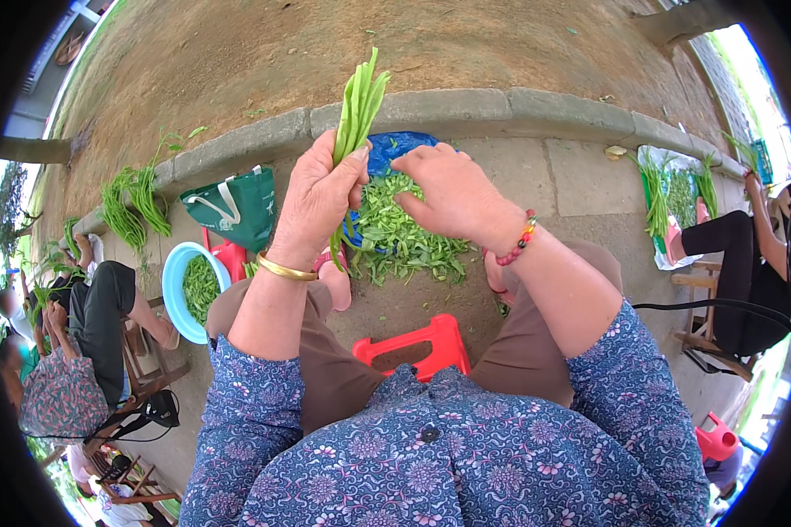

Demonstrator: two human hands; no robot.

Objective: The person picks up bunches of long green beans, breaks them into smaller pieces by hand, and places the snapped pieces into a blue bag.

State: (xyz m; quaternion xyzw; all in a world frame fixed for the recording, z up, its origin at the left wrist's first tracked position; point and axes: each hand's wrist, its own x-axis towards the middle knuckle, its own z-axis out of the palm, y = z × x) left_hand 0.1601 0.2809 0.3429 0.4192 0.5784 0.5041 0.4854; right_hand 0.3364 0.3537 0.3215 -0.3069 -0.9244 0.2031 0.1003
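My left hand (pixel 329 181), with a gold bangle at its wrist, is closed around a small bunch of green leafy-vegetable stems (pixel 359 99) that point up and away from me. A few leaves hang below the fist. To the right, my right hand (pixel 441 191) is held with bent, parted fingers above a heap of loose green leaves (pixel 409 237); it wears a beaded bracelet. I see nothing between its thumb and fingers. The leaves lie on a blue plastic bag (pixel 402 146) and spill onto the pavement between my feet.
A light-blue basin (pixel 173 290) of greens and a green tote bag (pixel 257 214) stand at left, near bundled stems (pixel 122 211). A red plastic stool (pixel 445 342) is beneath me. Beyond runs a stone kerb (pixel 435 112). Seated people (pixel 72 395) flank me; the right one has greens on a white bag (pixel 666 253).
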